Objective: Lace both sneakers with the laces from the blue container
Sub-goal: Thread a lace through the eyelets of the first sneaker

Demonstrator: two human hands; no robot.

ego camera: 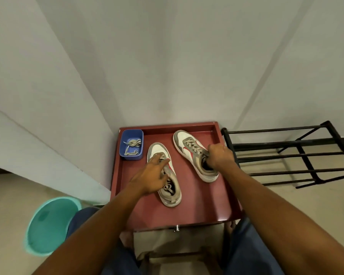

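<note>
A red table [197, 205] with a raised rim fills the lower middle of the frame; in its upper left corner stands the blue container [130, 156], with tan laces [132, 145] lying bunched inside it; just to the right of the container, at the centre of the frame, the near sneaker [159, 150] lies with its toe pointing up the frame; the left hand [150, 177] rests on its lace area, fingers fairly straight and loosely spread, gripping nothing that can be seen; how far this shoe is laced is hidden under the hand; the far sneaker [184, 138] sits apart from it, right of centre and angled toward the upper left, with tan lacing crossed over its tongue; the right hand [219, 156] is curled tight round the tongue and collar of this shoe, fingers tucked into the opening; a black metal rack [298, 155] stands at the right edge beside the table; a teal bucket [48, 225] sits on the floor at lower left.
</note>
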